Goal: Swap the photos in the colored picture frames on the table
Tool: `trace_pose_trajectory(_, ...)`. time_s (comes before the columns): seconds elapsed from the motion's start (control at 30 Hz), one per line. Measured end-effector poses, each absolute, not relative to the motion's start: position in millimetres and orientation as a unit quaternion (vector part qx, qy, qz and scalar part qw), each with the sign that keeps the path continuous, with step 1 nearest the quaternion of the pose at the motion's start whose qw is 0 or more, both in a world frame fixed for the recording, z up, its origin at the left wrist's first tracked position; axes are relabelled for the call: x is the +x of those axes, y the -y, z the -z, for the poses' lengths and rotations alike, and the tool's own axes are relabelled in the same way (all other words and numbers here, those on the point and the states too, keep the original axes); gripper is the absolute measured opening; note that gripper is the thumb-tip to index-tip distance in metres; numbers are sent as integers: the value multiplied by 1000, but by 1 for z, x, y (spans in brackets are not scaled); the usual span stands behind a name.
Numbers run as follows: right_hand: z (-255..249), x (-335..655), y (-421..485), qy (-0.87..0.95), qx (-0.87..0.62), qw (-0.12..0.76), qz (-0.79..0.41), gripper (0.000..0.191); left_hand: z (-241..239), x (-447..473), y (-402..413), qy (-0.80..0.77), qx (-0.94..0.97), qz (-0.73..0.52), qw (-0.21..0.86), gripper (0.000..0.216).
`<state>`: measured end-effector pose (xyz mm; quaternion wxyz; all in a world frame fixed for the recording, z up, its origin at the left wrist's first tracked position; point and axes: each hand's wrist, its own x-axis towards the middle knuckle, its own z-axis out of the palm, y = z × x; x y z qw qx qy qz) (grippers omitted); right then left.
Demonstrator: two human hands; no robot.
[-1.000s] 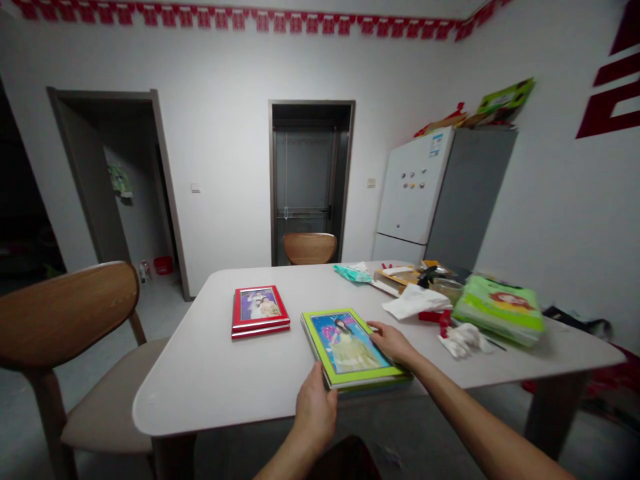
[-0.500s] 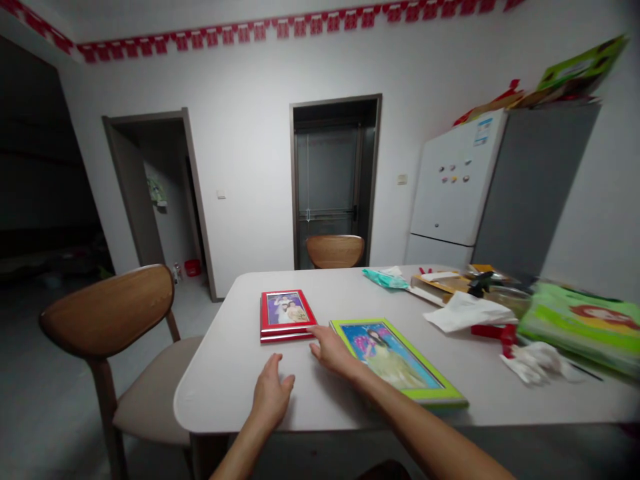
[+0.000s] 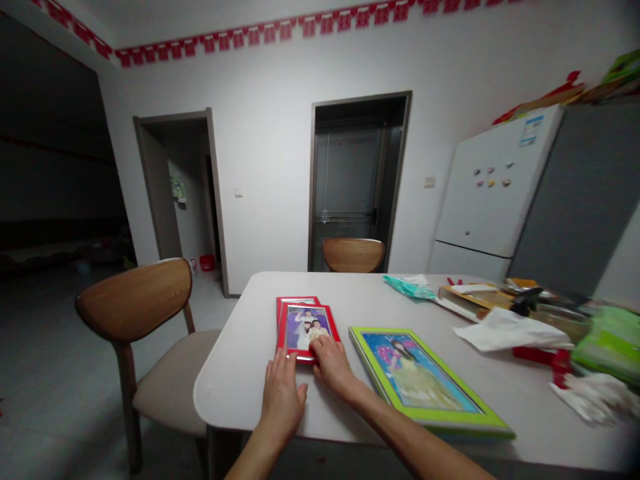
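Two red picture frames lie on the white table (image 3: 240, 373), one partly on top of the other. The upper red picture frame (image 3: 310, 327) holds a photo of people in wedding clothes and overlaps the lower red picture frame (image 3: 281, 304), whose far edge shows behind it. My right hand (image 3: 333, 363) has its fingers curled over the near right corner of the upper one. At its near left edge, my left hand (image 3: 283, 390) reaches with outstretched fingers, the tips at the rim. To the right lies a larger lime-green picture frame (image 3: 425, 383) with a photo of a person in a yellow dress.
Toward the right on the table are a teal packet (image 3: 409, 287), white paper (image 3: 510, 329), crumpled white tissue (image 3: 593, 397) and a green bag (image 3: 610, 350). One wooden chair (image 3: 145, 293) stands at left, another chair (image 3: 353, 255) beyond the table.
The upper red frame has slid toward me, uncovering part of the lower one. My left hand has come forward to its near edge, and my right hand has moved onto its corner. The view shifted left.
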<state>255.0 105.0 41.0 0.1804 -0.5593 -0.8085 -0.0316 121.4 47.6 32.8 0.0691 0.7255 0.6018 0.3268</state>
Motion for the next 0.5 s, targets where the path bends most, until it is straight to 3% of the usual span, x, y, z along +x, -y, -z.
trace_pose_trajectory(0.1,-41,260,-75,840,-508,189,14,29,-38,127,-43,-575,772,-271,0,54)
trace_pose_trajectory(0.2,-45,269,-52,853,-470,225,-18,30,-39,134,-38,-554,800,-232,-12,43)
trace_pose_trajectory(0.4,-63,297,-35,715,-495,479,-115,45,-52,127,-17,-559,789,-254,-25,45)
trace_pose_trajectory(0.5,-65,292,-30,662,-497,503,-247,49,-71,117,-4,-585,733,-347,-10,45)
